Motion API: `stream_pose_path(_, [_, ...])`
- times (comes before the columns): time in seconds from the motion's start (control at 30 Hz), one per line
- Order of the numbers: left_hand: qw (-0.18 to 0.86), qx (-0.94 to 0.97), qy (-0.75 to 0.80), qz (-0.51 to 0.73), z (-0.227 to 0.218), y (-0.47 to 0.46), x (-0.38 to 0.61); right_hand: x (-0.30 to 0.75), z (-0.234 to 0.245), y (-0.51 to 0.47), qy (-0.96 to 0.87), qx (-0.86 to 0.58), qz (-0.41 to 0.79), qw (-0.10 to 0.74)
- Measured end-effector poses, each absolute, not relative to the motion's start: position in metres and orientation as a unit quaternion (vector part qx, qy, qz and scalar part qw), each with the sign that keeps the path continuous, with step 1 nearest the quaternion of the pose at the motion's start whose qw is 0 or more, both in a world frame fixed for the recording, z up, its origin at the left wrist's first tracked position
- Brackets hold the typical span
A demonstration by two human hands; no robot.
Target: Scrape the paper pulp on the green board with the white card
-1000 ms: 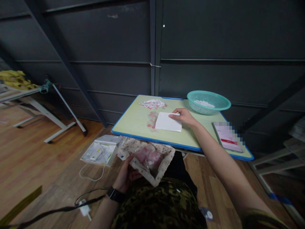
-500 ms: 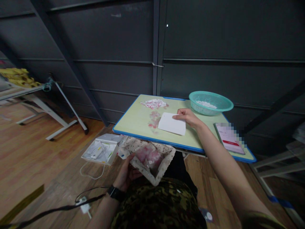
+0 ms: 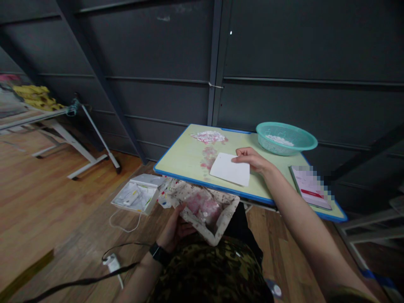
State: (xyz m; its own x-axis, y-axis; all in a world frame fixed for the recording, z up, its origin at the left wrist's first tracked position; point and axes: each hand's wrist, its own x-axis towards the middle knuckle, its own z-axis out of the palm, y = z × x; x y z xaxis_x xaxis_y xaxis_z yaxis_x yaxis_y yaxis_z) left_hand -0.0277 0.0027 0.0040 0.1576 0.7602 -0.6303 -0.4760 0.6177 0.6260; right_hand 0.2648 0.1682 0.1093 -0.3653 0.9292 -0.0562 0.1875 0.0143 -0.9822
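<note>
A flat white card (image 3: 229, 169) is pinched in my right hand (image 3: 251, 160), held by its right edge over the small yellow table (image 3: 176, 155) with a blue rim. Below the table's front edge, my left hand (image 3: 179, 225) grips the near left side of a pale, spotted, box-shaped tray (image 3: 217, 235). Inside the tray lie pinkish pieces (image 3: 203, 206) that I cannot make out exactly. Red smudges (image 3: 208, 158) mark the tabletop left of the card. Behind them sits a heap of small white and pink bits (image 3: 208, 136).
A green plastic basket (image 3: 285, 136) with white bits stands at the table's back right. A phone or tablet (image 3: 311, 189) lies at the right edge. An open white box (image 3: 135, 195) and a power strip (image 3: 112, 264) are on the floor at left. A dark wall (image 3: 164, 50) rises behind.
The view has shifted slightly left, so everything appears a little further right. Both hands keep their holds; the card sits marginally lower over the table.
</note>
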Motion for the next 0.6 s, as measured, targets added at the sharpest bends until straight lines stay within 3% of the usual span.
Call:
stream_pose_path(0.37, [0.747,0.153,0.498,0.413,0.006,0.002,-0.028,0.25,0.104,0.162,-0.642,-0.41,0.584,0.281])
stream_pose_path(0.6, [0.735,0.148,0.517,0.412,0.013,0.004,-0.029,0.265,0.11,0.169,-0.598,-0.449,0.544,0.379])
